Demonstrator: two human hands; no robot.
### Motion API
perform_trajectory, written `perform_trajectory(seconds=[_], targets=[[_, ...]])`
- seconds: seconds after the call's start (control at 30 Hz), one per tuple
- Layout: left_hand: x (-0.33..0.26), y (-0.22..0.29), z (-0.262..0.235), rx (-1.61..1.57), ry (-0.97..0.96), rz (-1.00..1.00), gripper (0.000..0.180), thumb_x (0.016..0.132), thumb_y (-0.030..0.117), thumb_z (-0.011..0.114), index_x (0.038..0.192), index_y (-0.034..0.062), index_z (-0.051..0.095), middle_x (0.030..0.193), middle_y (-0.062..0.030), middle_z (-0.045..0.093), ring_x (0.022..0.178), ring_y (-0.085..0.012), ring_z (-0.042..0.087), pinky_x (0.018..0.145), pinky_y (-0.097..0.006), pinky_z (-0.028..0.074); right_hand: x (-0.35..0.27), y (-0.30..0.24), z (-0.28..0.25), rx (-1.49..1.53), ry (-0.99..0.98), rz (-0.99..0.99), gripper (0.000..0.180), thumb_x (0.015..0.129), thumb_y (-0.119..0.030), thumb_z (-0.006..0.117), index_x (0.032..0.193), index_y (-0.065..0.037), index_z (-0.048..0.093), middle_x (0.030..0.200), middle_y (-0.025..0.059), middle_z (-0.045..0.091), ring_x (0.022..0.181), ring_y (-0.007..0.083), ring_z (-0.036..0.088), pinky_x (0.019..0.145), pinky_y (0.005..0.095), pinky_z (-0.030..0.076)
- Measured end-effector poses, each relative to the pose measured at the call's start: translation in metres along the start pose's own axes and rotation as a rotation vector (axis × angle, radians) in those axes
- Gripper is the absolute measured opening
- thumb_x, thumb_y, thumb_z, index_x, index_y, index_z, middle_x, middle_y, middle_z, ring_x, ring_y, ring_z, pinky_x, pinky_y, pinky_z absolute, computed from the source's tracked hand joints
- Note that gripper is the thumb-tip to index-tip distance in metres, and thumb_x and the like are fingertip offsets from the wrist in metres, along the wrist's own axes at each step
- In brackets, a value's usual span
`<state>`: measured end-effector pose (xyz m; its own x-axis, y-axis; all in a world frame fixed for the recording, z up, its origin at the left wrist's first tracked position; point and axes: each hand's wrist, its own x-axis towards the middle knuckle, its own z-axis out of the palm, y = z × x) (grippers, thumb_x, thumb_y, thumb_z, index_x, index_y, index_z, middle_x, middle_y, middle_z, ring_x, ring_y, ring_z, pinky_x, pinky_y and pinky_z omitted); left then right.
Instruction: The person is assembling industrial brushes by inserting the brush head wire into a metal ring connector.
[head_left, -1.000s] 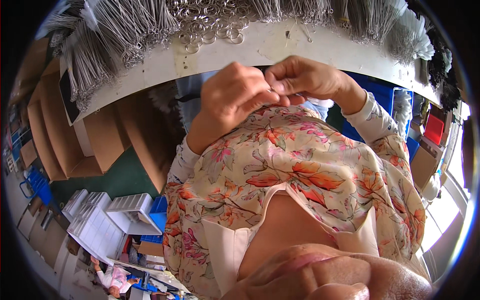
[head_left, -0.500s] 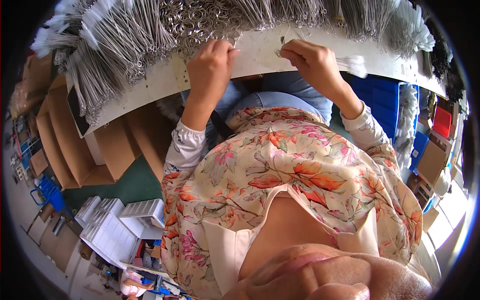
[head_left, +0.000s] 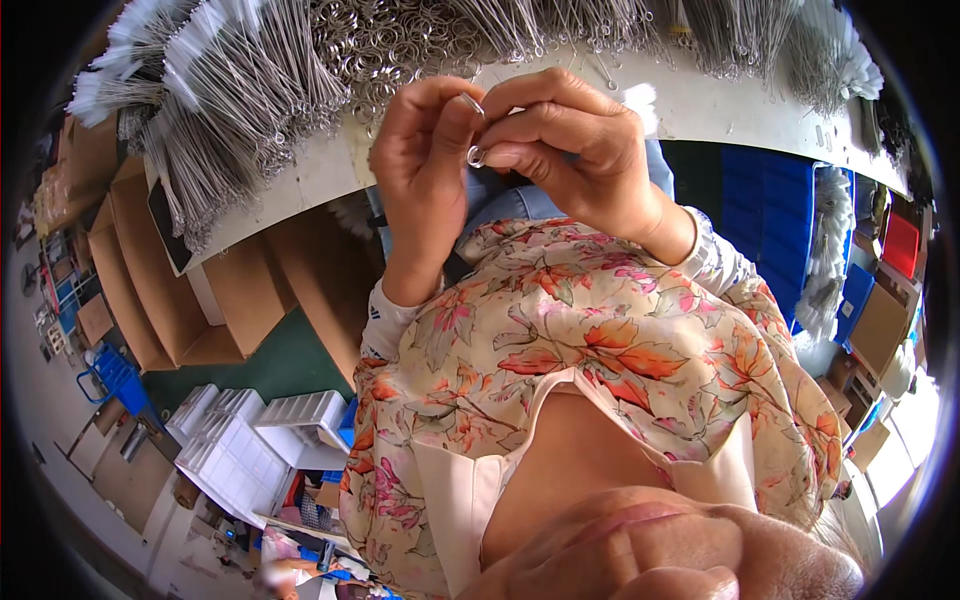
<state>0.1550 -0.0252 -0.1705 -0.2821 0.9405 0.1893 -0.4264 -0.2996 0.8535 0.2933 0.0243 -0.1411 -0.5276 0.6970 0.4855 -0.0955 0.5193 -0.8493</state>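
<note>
Grip, left hand: fingers are pinching together on the upper end of a thin metal wire, thumb and forefinger meeting at it.
Grip, right hand: fingers are closing on a small metal ring, pressing it between thumb tip and forefinger; the other fingers are curling over the top.
Wire and ring: both are sitting between the two grips, the wire just above the ring; whether they are touching cannot be told.
Hands together: fingertips of both are touching, raised in front of the chest, just this side of the surface's edge.
Surface: white, lying beyond the grips, curving across the top of the view.
Beyond the grips: a heap of loose metal rings is lying on the surface.
Up and left of the left grip: bundles of wire ties with white tags are fanning out over the surface's edge.
Up and right of the right grip: more wire bundles are lying along the surface.
Below the grips: a floral blouse is covering the forearms and chest.
Far below and left of the left grip: cardboard boxes and white plastic trays are standing on the floor.
</note>
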Motion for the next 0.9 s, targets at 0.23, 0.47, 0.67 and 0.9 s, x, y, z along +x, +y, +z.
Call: perform_trajectory(seconds=[0.23, 0.47, 0.67, 0.9], targets=[[-0.003, 0.023, -0.006, 0.750, -0.043, 0.326, 0.010, 0.088, -0.001, 0.058, 0.096, -0.0023, 0.064, 0.090, -0.0083, 0.067, 0.078, -0.0120, 0.063, 0.065, -0.024, 0.053, 0.002, 0.003, -0.002, 0.030, -0.119, -0.035, 0.011, 0.074, -0.005, 0.072, 0.084, -0.003, 0.067, 0.089, 0.0075, 0.064, 0.078, 0.0211, 0.064, 0.066, 0.0297, 0.052], [-0.004, 0.027, -0.007, 0.211, -0.073, 0.098, 0.017, 0.086, -0.004, 0.060, 0.103, -0.0058, 0.062, 0.097, -0.0096, 0.065, 0.086, -0.0116, 0.062, 0.073, -0.023, 0.052, 0.005, 0.000, -0.007, -0.089, -0.100, -0.094, 0.010, 0.074, -0.005, 0.072, 0.083, -0.004, 0.066, 0.088, 0.0055, 0.064, 0.075, 0.0201, 0.065, 0.063, 0.0290, 0.053], [-0.001, 0.036, -0.006, 0.656, -0.112, 0.335, 0.015, 0.083, -0.003, 0.063, 0.099, -0.0029, 0.063, 0.092, -0.0091, 0.064, 0.080, -0.0112, 0.061, 0.067, -0.022, 0.050, 0.008, -0.004, -0.008, -0.021, -0.138, -0.102, 0.008, 0.080, -0.007, 0.068, 0.082, 0.000, 0.065, 0.088, 0.0086, 0.063, 0.075, 0.0177, 0.063, 0.063, 0.0260, 0.051], [-0.004, 0.032, -0.002, 0.747, -0.123, 0.295, 0.006, 0.089, 0.004, 0.059, 0.093, -0.0001, 0.058, 0.085, -0.0047, 0.058, 0.069, -0.0089, 0.056, 0.063, -0.023, 0.047, 0.006, -0.009, -0.006, 0.119, -0.096, 0.169, 0.010, 0.081, -0.009, 0.068, 0.083, 0.000, 0.066, 0.084, 0.0091, 0.061, 0.076, 0.0207, 0.062, 0.067, 0.0286, 0.049]])
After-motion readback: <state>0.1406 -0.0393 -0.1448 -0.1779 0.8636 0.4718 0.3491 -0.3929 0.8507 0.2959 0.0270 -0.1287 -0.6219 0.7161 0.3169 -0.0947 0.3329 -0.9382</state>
